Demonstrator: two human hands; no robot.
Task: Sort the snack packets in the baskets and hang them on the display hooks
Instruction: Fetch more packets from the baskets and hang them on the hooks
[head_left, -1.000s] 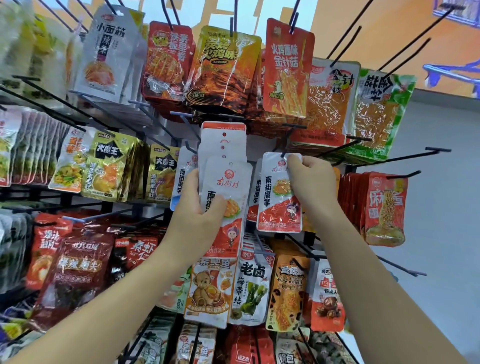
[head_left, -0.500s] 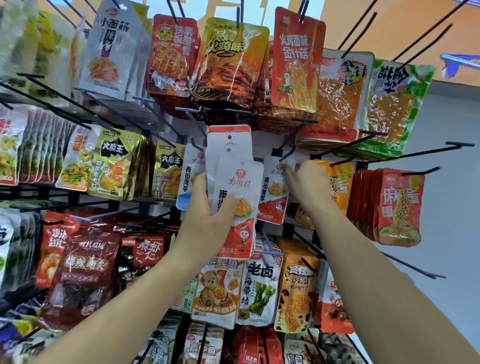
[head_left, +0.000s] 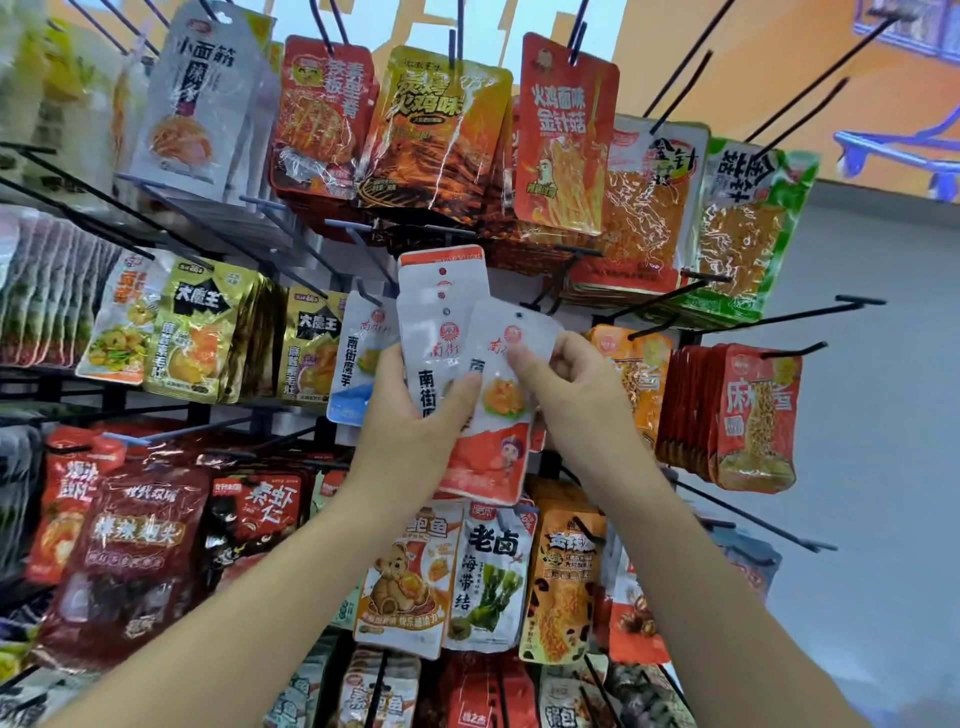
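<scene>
My left hand (head_left: 410, 415) grips a fanned stack of white-and-red snack packets (head_left: 441, 312) in front of the rack. My right hand (head_left: 571, 395) pinches the front packet of that stack (head_left: 498, 415) near its top, with its hang hole above my fingers. A matching white packet with a blue bottom (head_left: 358, 358) hangs on a hook just left of the stack. A black hook (head_left: 545, 299) juts out just to the right of the stack's top; what hangs on it is hidden.
The rack is crowded with hanging packets: red and orange ones (head_left: 436, 130) above, yellow-black ones (head_left: 202, 332) at left, dark red ones (head_left: 130, 545) lower left. Several bare black hooks (head_left: 810, 312) jut out at right beside orange noodle packets (head_left: 753, 415). A grey wall lies beyond.
My right hand let go of the packet it was hanging on the hook and came back left to pinch the front packet of the stack. The view shifted closer.
</scene>
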